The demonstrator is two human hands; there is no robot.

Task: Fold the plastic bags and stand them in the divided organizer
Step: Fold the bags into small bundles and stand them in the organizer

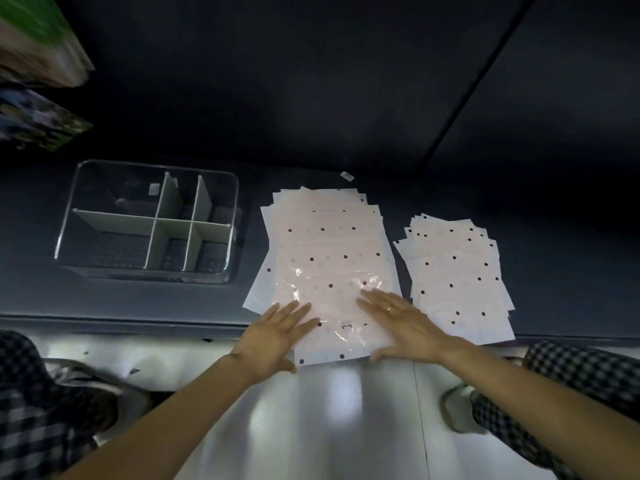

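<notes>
A stack of large pale pink plastic bags with dark dots lies flat on the dark table, its near end hanging over the table's front edge. My left hand rests flat on the stack's near left corner, fingers straight. Flat on the near right part lies my right hand, a ring on one finger and the thumb at the bag's front edge. A smaller stack of the same dotted bags lies to the right. The clear divided organizer, with white partitions, stands to the left and holds no bags.
The dark table ends at a front edge just under my wrists; a glossy light floor shows below. Stacked printed items sit at the far left. A small white tag lies behind the large stack. My checked trouser legs frame both sides.
</notes>
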